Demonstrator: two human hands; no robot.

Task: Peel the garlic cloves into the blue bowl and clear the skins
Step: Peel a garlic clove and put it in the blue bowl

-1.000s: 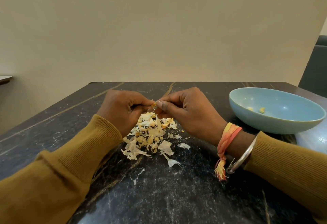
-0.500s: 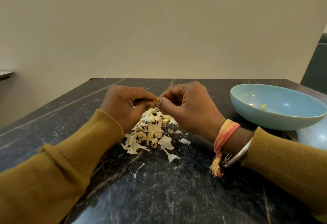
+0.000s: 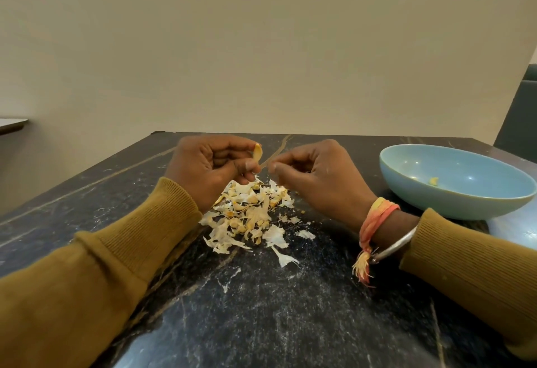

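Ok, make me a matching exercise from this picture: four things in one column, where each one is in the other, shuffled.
Things:
1. pale yellow garlic clove
2. light blue round ceramic bowl
3. heap of papery white garlic skins
4. silver metal bangle

Places:
A. round the right wrist
B. on the dark marble table, between the two forearms
C. pinched in the left hand
D. on the table, right of the right hand

Pairs: 1-C, 2-D, 3-B, 4-A
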